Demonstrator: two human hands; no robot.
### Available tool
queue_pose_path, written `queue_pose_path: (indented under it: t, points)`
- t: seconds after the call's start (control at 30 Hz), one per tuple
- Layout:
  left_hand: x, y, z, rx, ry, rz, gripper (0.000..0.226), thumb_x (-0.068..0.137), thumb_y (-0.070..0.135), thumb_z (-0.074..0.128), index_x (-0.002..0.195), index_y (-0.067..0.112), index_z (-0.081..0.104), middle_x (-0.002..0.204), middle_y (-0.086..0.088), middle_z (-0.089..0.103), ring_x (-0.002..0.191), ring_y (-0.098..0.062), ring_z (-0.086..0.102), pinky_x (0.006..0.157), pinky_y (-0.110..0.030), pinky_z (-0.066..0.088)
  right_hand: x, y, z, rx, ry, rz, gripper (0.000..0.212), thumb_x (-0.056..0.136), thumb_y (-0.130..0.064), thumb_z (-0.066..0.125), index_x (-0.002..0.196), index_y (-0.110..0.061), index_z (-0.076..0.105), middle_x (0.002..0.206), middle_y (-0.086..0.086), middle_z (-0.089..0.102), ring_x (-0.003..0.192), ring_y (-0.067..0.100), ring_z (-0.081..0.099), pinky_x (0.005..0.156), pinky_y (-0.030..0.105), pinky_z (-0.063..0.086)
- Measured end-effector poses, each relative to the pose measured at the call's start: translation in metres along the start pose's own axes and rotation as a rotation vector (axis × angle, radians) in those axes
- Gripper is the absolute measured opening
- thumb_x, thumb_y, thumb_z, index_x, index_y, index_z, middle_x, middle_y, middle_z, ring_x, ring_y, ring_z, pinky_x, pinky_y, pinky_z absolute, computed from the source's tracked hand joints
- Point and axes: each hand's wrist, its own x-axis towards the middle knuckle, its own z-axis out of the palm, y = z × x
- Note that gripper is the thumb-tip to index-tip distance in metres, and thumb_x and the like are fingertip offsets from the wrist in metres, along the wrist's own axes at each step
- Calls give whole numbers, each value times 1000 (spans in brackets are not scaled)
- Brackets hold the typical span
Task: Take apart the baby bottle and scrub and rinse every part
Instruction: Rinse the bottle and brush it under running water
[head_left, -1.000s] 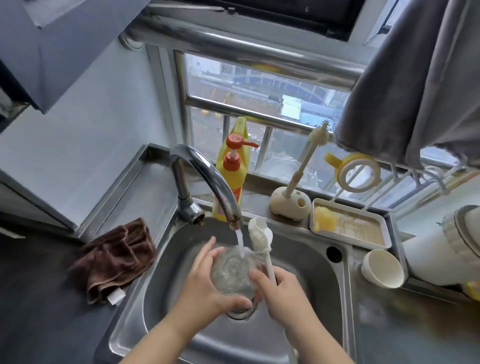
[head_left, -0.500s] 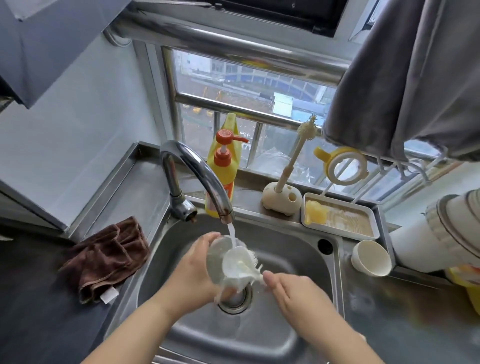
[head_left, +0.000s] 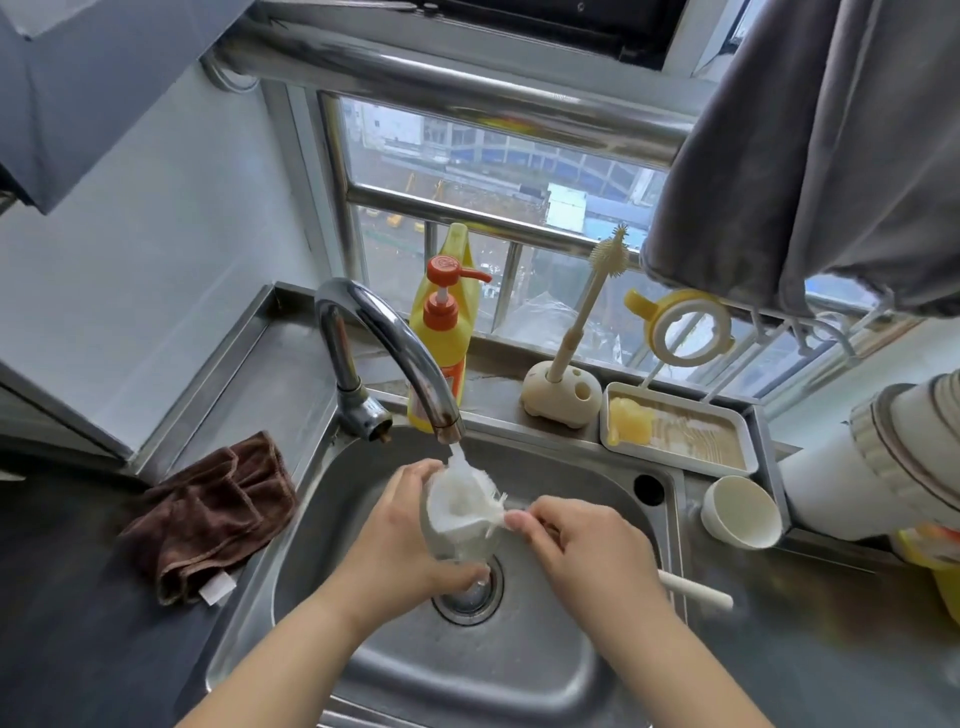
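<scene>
Head view shows your two hands over one steel sink (head_left: 587, 483), under one running faucet (head_left: 395, 358). Your left hand (head_left: 395, 545) has its grip clamped round the one clear baby bottle (head_left: 457, 525), mouth tilted up toward the spout so the stream lands in it. Your right hand (head_left: 587, 551) has its grip curled on the handle of a white bottle brush (head_left: 696, 592); the brush head sits inside the bottle, just left of that grip, and the handle end sticks out to the right of it.

Beyond both grips stand two yellow pump bottles (head_left: 441, 338) with orange tops; their writing is too small to read. Right of them: one nipple brush (head_left: 587, 306) in a holder, one tray (head_left: 675, 426) and one white cup (head_left: 740, 512). Left of your left grip, one brown cloth (head_left: 213, 514) lies on the desk.
</scene>
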Motion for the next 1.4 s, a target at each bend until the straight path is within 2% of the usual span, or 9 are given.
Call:
queue_pose_path:
  t: [0.3,0.43,0.6,0.73,0.93,1.03,1.17,1.3,1.4]
  points:
    - [2,7,0,-1,15,28,91,51,27,92,120,31,32,116,24,34,108,27,31,82,8,25,5,3,-2,-48,25,-26,43,91,-60,35,85,-25,59,74,-9,55,81,10,55,61,29,36]
    - [0,5,-3,33,-8,40,92,52,33,90,125,27,34,116,23,34,106,16,37,84,6,27,3,22,-11,-3,33,98,42,92,-58,38,73,-24,53,61,-8,49,72,13,52,61,29,38]
    - [3,11,2,-5,17,31,106,50,29,92,134,30,27,116,21,34,108,19,36,88,3,31,0,5,4,140,51,20,39,90,-57,44,77,-25,61,61,-8,51,70,13,52,60,30,37]
    - [0,6,-4,1,25,-33,113,53,32,91,145,20,27,120,9,36,108,6,41,84,7,27,-8,37,0,217,25,191,42,89,-55,46,65,-22,56,54,-4,52,61,10,52,55,29,36]
    - [-3,16,0,-55,38,-84,84,54,31,90,120,29,37,113,13,37,104,14,41,78,7,30,-4,40,20,568,-16,253,42,89,-46,53,58,-20,64,50,0,53,48,6,44,52,21,33]
    - [-1,18,-3,-46,31,-123,83,47,43,88,114,32,40,110,23,39,106,4,45,81,0,34,-3,38,26,659,-37,264,44,90,-45,53,56,-18,62,46,-4,40,44,5,35,47,18,27]
    - [0,19,-6,68,52,-136,94,37,66,66,121,30,43,104,30,37,108,-3,42,91,-15,34,-3,34,32,726,-51,251,44,89,-45,54,56,-18,61,49,0,38,45,8,33,48,20,27]
    - [-2,15,-6,39,82,-158,102,39,63,66,131,25,42,108,25,39,113,-6,40,93,-16,30,-7,35,36,703,-102,240,42,89,-42,56,54,-20,61,44,-5,39,44,5,34,49,20,28]
    - [-3,10,-9,-62,103,-218,99,53,42,81,139,25,36,121,12,40,113,-2,40,93,-15,29,-10,46,36,543,-117,292,40,89,-43,57,58,-19,63,40,-9,44,41,2,38,46,18,29]
